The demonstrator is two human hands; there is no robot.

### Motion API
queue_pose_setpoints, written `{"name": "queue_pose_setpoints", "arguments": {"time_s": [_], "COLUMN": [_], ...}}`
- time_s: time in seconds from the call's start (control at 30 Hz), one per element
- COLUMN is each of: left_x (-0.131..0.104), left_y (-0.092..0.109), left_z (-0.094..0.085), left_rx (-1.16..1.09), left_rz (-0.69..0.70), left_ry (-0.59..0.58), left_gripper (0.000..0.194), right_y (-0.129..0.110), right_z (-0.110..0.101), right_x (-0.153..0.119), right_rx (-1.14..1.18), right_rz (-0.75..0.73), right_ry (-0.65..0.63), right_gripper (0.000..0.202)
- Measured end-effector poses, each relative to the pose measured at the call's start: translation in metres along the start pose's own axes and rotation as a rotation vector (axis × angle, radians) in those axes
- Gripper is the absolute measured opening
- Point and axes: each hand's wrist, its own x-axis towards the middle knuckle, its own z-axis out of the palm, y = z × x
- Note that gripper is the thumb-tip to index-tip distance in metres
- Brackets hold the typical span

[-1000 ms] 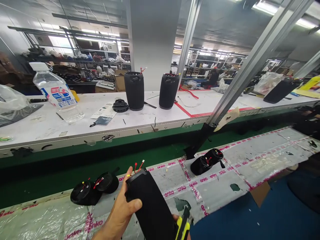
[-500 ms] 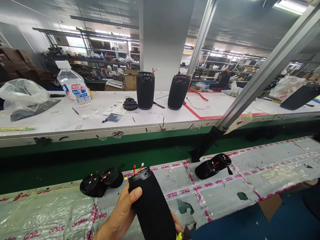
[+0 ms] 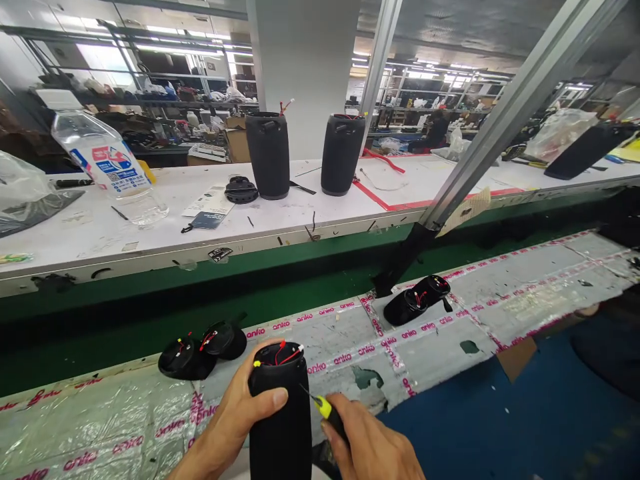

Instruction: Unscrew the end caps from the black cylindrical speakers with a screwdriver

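My left hand is wrapped round a black cloth-covered speaker housing, its thumb across the front. The housing stands nearly upright, and red wires with small red and white connectors poke from its open top. A yellow piece shows at the rim by my fingers. In my right hand is a pointed tool with a yellow-and-black handle and a thin dark tip. That tip is at the housing's upper right side; whether it touches the cloth I cannot tell.
Two similar housings stand on the white shelf beyond, beside a water bottle. On the taped lower bench lie more black housings, left and right. A slanted metal post rises at the right.
The housing has turned more upright, so its open top and wires now show. My right hand has come up from behind it with the pointed tool. The view has shifted.
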Motion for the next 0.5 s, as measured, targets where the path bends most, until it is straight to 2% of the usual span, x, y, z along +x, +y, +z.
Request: {"name": "queue_pose_setpoints", "arguments": {"time_s": [0.13,0.3,0.5], "left_x": [0.0001,0.0009,0.0025], "left_y": [-0.0002,0.0027,0.0037], "left_z": [-0.0054,-0.0028,-0.0005], "left_rx": [0.113,0.152,0.221], "left_rz": [0.010,0.030,0.032], "left_ry": [-0.038,-0.040,-0.015], "left_gripper": [0.074,0.069,0.068], "right_y": [-0.0011,0.0037,0.0011], "right_z": [-0.0034,-0.0027,0.0002], "right_x": [0.0089,0.0094,0.0097], "right_rx": [-0.077,-0.056,-0.104], "right_rz": [-0.047,-0.115,-0.049], "right_ry": [-0.062,-0.094,-0.081], "right_gripper": [0.035,0.032,0.035]}}
